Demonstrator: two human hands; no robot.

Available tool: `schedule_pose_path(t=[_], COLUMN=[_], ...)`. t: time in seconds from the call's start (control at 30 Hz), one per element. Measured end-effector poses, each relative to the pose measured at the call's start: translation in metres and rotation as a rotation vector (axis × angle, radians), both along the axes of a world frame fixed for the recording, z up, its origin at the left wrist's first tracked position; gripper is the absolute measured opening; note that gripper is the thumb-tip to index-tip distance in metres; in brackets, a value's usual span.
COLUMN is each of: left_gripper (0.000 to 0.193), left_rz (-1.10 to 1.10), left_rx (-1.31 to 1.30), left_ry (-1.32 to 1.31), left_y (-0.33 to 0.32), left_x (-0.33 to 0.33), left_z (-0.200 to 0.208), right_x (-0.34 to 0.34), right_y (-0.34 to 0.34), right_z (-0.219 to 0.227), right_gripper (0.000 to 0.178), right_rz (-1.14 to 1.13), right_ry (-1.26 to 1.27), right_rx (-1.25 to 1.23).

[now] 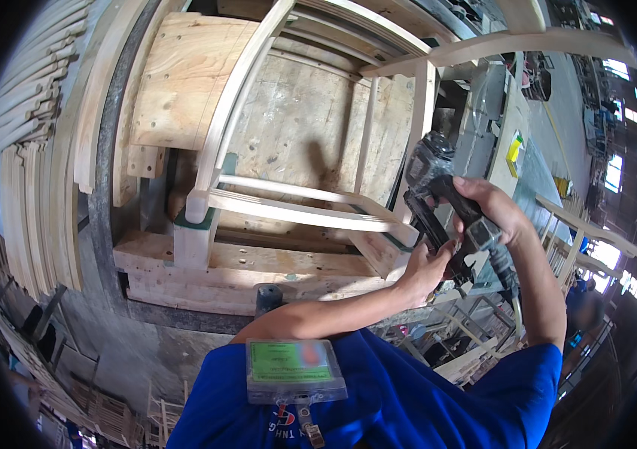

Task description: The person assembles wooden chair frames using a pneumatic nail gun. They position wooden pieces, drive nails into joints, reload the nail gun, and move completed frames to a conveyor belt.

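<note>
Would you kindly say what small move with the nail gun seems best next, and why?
Perhaps ease the left hand off the lower end of the nail gun once done there: the right hand grips the handle, and the tool shows by the right side of the wooden frame.

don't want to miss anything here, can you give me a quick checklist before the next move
1. Right hand around the handle of the nail gun: ok
2. Left hand also on the nail gun, at its lower part: ok
3. Hose joined at the handle end: ok
4. Wooden frame set on the bench: ok
5. Nails loaded: cannot tell, inside hidden
6. Finger off the trigger: cannot tell, hidden
</note>
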State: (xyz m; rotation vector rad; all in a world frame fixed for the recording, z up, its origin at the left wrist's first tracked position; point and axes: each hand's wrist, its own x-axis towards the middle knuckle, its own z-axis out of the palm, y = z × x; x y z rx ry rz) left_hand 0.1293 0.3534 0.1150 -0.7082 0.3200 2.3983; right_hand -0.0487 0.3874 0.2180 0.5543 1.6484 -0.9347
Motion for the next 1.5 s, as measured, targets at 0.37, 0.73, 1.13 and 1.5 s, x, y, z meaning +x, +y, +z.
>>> schedule_pose_path(t=[0.37, 0.73, 1.13, 1.5], left_gripper=[0.023, 0.040, 0.035, 0.030], left_rz=[-0.580, -0.799, -0.908, -0.984], left_rx=[-1.079, -1.767, -1.860, -1.882], left_ry=[0.754, 0.999, 0.768, 0.799], left_y=[-0.078, -0.121, -0.093, -0.085], left_x=[0.015, -0.040, -0.052, -0.052], left_z=[-0.029, -0.099, -0.086, -0.094], right_x=[0.129, 0.166, 0.184, 0.183], right_y=[0.155, 0.339, 0.369, 0.379], right_z=[0.035, -0.099, -0.157, -0.157], right_gripper=[0.053, 0.063, 0.065, 0.065], right_rz=[-0.250, 0.483, 0.220, 0.151], right_ry=[0.562, 1.140, 1.297, 1.369], right_rx=[0.080, 0.915, 0.915, 0.874])
